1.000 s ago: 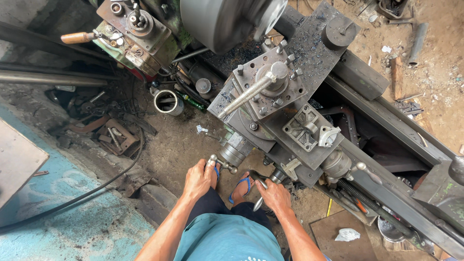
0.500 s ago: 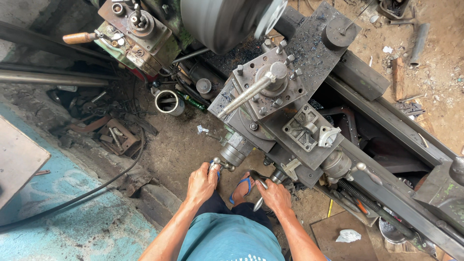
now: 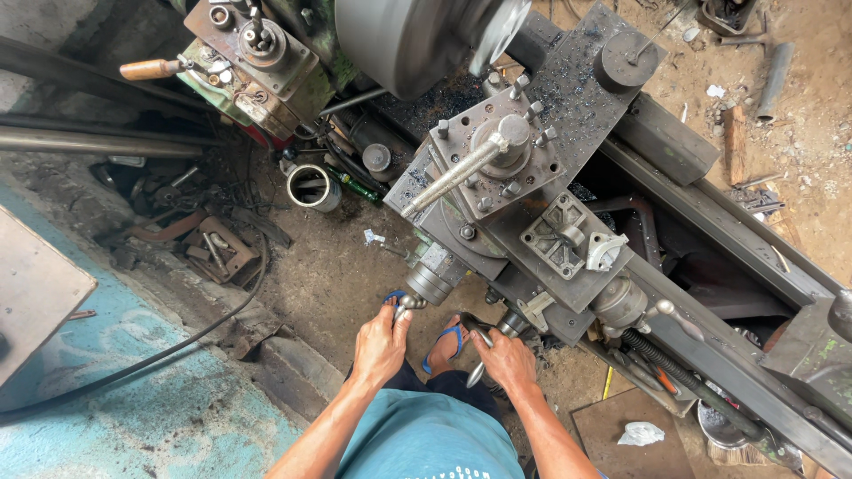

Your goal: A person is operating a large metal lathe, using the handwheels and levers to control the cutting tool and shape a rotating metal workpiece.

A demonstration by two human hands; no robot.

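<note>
The person stands at a lathe (image 3: 568,222) and looks straight down on it. The left hand (image 3: 380,346) is curled around the crank (image 3: 406,304) of the cross-slide, which sticks out from the front of the carriage just below its round dial (image 3: 432,279). The right hand (image 3: 506,359) is closed on the handwheel (image 3: 484,341) under the apron, a little to the right; one shiny spoke shows between the fingers. Both hands grip firmly, none is spread.

Above them the tool post (image 3: 497,160) with its long lever (image 3: 444,182) sits near the chuck (image 3: 417,40), whose face looks smeared, so I judge it is turning.

The risks, as I see them: if both cranks are fed too fast, the tool can dig in or the carriage can run against the chuck. The feet wear only blue sandals (image 3: 444,341), and the floor around is full of scrap, a metal ring (image 3: 311,186) and a black cable (image 3: 177,346), so hot chips or a stumble can hurt. A crank handle can also slip from an oily palm.
</note>
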